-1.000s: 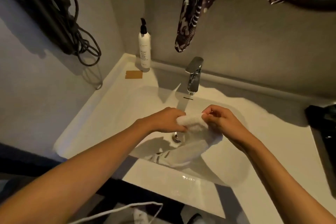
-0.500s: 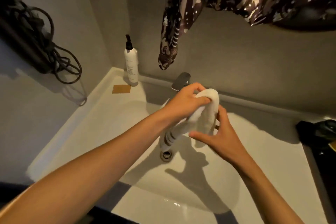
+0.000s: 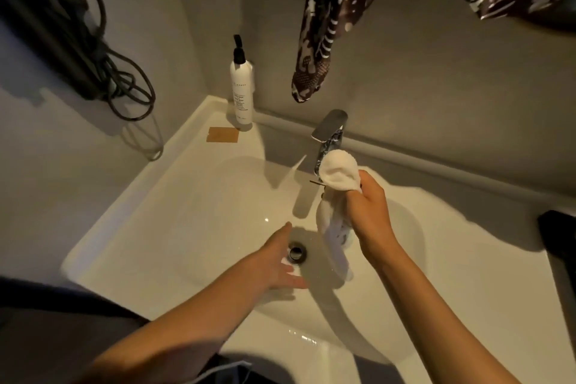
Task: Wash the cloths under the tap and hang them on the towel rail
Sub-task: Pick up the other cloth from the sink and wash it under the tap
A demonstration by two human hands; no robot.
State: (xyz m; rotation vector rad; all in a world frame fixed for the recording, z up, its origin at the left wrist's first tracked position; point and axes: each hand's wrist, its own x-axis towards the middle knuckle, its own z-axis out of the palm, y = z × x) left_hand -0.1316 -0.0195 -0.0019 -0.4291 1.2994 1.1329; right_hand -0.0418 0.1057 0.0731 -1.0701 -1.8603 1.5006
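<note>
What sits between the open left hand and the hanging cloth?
Only the drain in the bare basin, between left hand and cloth, per the head view.

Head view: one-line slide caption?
Right hand grips a wet white cloth beside the chrome tap, while the open left hand hovers over the basin drain.

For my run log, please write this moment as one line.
stage: washing | right hand: grips white cloth beside tap | left hand: open above drain | hung: not yet
</note>
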